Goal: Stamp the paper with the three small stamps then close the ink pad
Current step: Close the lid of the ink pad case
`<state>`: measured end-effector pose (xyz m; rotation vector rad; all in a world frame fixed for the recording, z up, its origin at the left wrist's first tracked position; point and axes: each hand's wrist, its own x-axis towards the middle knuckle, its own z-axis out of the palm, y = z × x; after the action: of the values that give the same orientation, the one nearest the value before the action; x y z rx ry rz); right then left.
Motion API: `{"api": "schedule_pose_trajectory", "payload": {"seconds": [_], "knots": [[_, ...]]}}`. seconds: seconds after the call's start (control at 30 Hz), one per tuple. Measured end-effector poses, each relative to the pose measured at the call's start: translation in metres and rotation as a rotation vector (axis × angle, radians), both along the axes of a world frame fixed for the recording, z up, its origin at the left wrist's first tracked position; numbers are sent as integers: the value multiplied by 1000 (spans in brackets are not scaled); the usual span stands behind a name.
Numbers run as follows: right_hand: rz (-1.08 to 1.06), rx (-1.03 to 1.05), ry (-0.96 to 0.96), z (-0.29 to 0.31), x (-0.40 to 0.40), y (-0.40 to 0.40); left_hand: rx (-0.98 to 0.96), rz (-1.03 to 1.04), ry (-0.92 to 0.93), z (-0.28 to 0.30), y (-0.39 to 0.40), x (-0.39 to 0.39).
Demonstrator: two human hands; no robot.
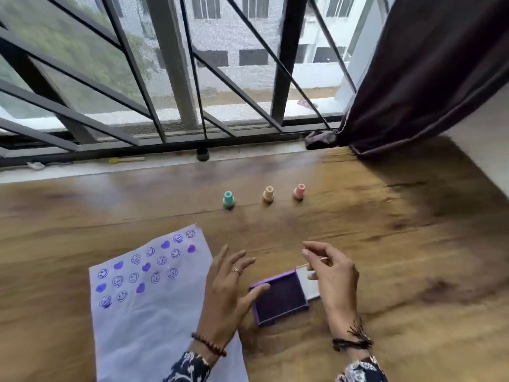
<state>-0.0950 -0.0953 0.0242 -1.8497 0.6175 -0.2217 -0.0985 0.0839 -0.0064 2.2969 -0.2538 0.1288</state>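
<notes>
A purple ink pad (279, 299) lies open on the wooden table, its clear lid (309, 282) folded out to the right. My left hand (228, 288) rests beside it with fingers spread and the thumb touching the pad's left rim. Over the lid hovers my right hand (330, 268), fingers loosely curled and holding nothing. A white paper (154, 307) with several purple smiley and heart prints lies to the left. Three small stamps stand upright in a row farther back: teal (229, 199), yellow (268, 194) and pink (299, 191).
The wooden table (385, 244) runs to a window sill (165, 164) with a metal grille behind. A dark curtain (427, 78) hangs at the back right. A small dark round object (202, 154) and a yellow item (118, 160) lie on the sill.
</notes>
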Motion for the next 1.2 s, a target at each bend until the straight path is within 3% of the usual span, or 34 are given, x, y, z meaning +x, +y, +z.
{"api": "schedule_pose_trajectory", "payload": {"seconds": [0.17, 0.3, 0.53, 0.6, 0.73, 0.8, 0.87, 1.0, 1.2], "knots": [[-189, -82, 80, -13, -49, -37, 274, -231, 89, -4, -54, -21], [-196, -137, 100, -21, -55, -48, 444, -271, 89, -10, -87, -11], [-127, -172, 150, -21, -54, -51, 466, -230, 62, -8, -99, -1], [-165, -13, 101, -18, -57, -53, 451, -227, 28, -6, -97, -1], [-263, 666, -48, -2, -64, -59, 298, -210, -103, 4, -92, -8], [-193, 1004, -72, 9, -67, -62, 157, -195, -185, 12, -93, -14], [-33, 1211, -29, 22, -70, -63, 42, -191, -230, 19, -94, -18], [245, 1385, 55, 44, -77, -57, -37, -210, -262, 27, -89, -24], [306, 1278, 83, 63, -75, -34, -107, -161, -262, 38, -62, -31]]}}
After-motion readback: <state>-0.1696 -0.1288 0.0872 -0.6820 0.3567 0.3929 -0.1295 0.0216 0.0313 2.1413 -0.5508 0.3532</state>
